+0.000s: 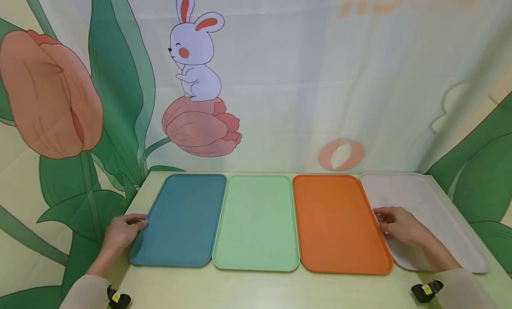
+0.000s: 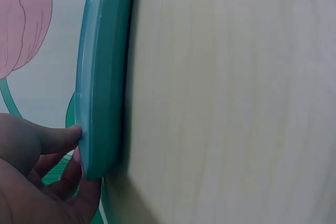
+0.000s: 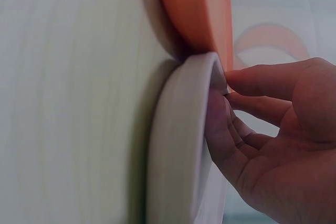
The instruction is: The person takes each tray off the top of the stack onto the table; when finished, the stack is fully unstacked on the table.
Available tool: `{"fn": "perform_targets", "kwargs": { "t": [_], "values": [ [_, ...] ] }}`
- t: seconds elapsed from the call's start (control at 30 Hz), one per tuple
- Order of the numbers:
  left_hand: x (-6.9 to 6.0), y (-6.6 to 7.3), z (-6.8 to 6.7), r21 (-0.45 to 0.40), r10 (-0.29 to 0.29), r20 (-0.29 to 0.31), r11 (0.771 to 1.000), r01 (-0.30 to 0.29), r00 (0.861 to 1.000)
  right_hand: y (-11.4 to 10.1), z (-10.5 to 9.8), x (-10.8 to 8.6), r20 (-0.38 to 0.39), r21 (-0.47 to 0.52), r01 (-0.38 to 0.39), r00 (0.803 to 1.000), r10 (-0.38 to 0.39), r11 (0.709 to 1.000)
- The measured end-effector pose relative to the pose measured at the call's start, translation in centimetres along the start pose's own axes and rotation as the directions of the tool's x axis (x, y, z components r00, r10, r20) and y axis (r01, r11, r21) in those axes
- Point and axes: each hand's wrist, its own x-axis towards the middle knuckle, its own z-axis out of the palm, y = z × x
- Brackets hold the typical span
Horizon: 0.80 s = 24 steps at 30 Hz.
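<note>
My left hand (image 1: pixel 122 232) is at the left rim of a blue tray (image 1: pixel 181 220). In the left wrist view its thumb (image 2: pixel 68 139) rests on the rim while the other fingers bend at the outer edge, so it pinches that edge. My right hand (image 1: pixel 404 226) reaches across a white tray (image 1: pixel 420 202) to the right rim of an orange tray (image 1: pixel 340 224). Its thumb and fingertips meet the orange rim, and the other fingers curl down inside the white tray's edge, partly hidden. Between the blue and orange trays lies a light green tray (image 1: pixel 257 224).
The trays lie flat side by side on a pale table (image 1: pixel 256 289), close against each other. A printed curtain (image 1: pixel 276 78) with a rabbit and tulips hangs behind the table and round its sides. Small black devices (image 1: pixel 427 291) sit at both wrists.
</note>
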Motion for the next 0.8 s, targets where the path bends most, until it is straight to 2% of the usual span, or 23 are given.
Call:
{"fn": "perform_targets", "kwargs": {
  "t": [0.27, 0.5, 0.63, 0.8],
  "values": [
    [0.4, 0.3, -0.4, 0.018, 0.007, 0.042, 1.0, -0.007, 0.999, 0.0, -0.2, 0.1, 0.014, 0.011, -0.006, 1.0, 0.006, 1.0],
    [1.1, -0.1, 0.2, -0.019, 0.05, 0.061, 0.999, -0.049, 0.997, 0.2, -0.5, 0.0, 0.008, 0.001, 0.006, 1.0, -0.006, 1.0],
    [1.1, -0.5, 0.3, -0.026, 0.033, 0.072, 0.999, -0.032, 0.997, 0.2, -0.3, 0.2, 0.018, 0.018, 0.004, 1.0, -0.004, 1.0],
    [1.1, -0.4, -0.2, -0.036, 0.025, 0.12, 0.999, -0.021, 0.992, 0.2, -0.1, 0.5, 0.02, 0.015, -0.009, 1.0, 0.008, 1.0]
  ]
}}
